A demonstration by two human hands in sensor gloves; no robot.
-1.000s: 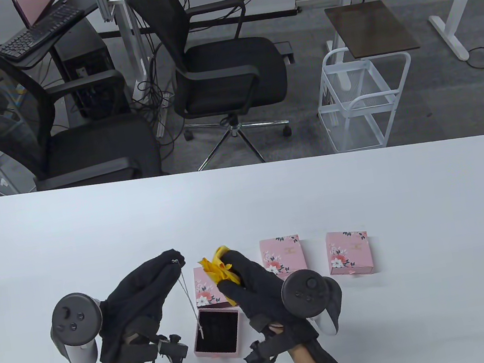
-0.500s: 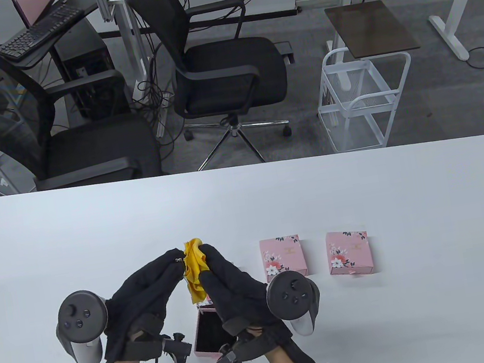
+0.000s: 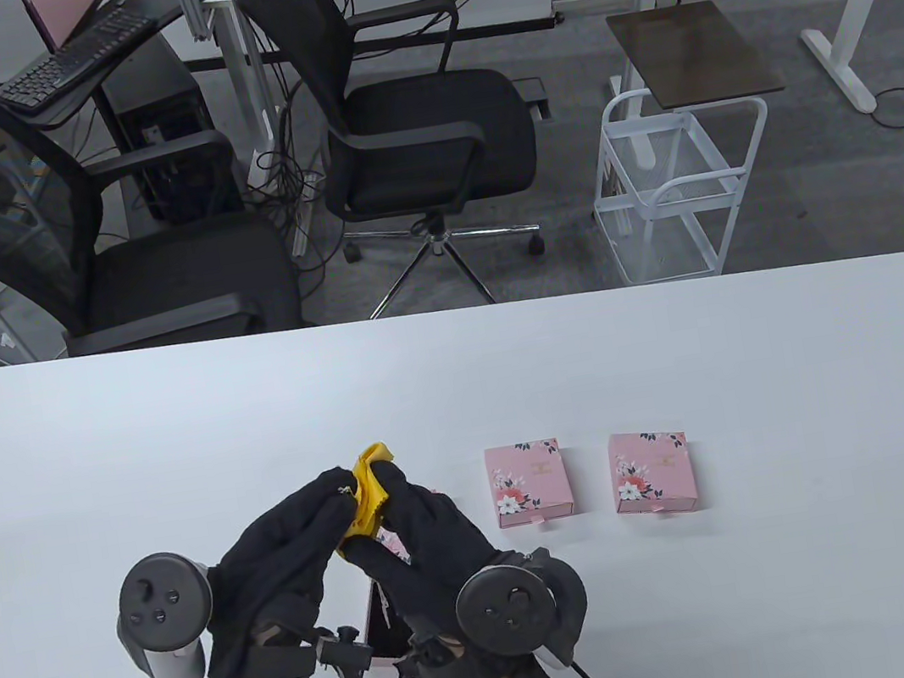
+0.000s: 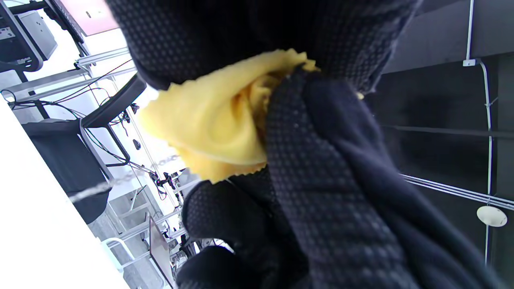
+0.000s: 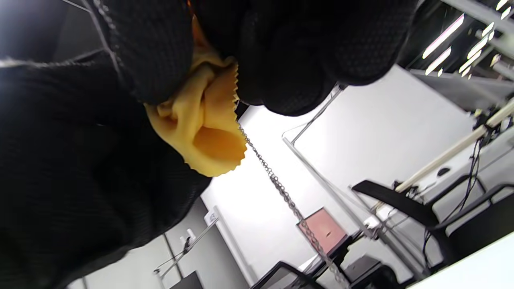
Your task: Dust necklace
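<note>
My left hand (image 3: 338, 494) pinches the top end of a thin silver necklace (image 5: 281, 192) above the table, its clasp showing at the fingertips. The right hand (image 3: 377, 515) holds a yellow cloth (image 3: 369, 494) folded round the chain just below the left fingertips. In the right wrist view the chain hangs free out of the cloth (image 5: 200, 124). The left wrist view shows the cloth (image 4: 217, 120) squeezed between gloved fingers (image 4: 329, 168). An open pink box (image 3: 377, 625) with a black lining lies under both hands, mostly hidden.
Two closed pink floral boxes (image 3: 529, 483) (image 3: 651, 470) lie to the right of the hands on the white table (image 3: 678, 355). Part of another floral lid (image 3: 397, 547) peeks out between the hands. Black office chairs (image 3: 419, 130) stand beyond the far edge.
The right hand brought the cloth left to the hanging chain and closed it round the chain. Its wrist then swung left and down. The left hand stayed nearly still.
</note>
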